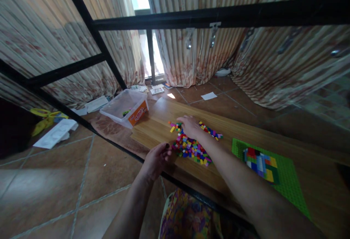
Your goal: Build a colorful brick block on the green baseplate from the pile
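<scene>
A pile of small coloured bricks point(191, 148) lies on the wooden table point(158, 122). My right hand point(190, 126) reaches across it, palm down on the far part of the pile, fingers stretched towards a few loose bricks point(175, 126). My left hand point(157, 159) rests at the table's near edge beside the pile, fingers curled; whether they hold anything is hidden. To the right lies a green baseplate point(287, 175) with a block of coloured bricks point(261, 164) built on it.
A clear plastic box point(125, 108) with an orange label stands at the table's far left corner. A black metal frame point(218, 13) crosses the view above. Papers, a white tray point(56, 133) and yellow scissors point(45, 118) lie on the tiled floor. Curtains hang behind.
</scene>
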A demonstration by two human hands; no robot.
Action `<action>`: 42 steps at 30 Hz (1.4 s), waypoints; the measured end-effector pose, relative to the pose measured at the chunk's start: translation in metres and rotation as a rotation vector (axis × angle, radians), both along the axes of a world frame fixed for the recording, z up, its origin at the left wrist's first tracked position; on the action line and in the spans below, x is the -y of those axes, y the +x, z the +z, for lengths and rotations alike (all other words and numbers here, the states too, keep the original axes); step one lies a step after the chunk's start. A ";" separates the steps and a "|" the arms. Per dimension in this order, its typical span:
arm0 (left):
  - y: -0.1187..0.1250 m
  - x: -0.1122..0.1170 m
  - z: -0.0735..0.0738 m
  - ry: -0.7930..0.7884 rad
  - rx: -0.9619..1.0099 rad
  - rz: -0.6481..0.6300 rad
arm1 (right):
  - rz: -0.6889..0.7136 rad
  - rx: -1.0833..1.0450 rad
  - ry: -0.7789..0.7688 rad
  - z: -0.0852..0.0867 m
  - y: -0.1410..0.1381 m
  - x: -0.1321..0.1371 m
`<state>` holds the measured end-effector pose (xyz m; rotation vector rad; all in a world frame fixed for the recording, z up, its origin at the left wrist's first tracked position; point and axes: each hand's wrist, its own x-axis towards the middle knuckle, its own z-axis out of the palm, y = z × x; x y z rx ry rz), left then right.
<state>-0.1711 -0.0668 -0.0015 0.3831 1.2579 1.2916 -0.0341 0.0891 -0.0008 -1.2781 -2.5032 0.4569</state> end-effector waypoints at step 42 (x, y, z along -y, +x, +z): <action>0.002 -0.018 -0.016 0.002 -0.025 0.000 | -0.006 -0.052 -0.096 -0.006 -0.008 0.005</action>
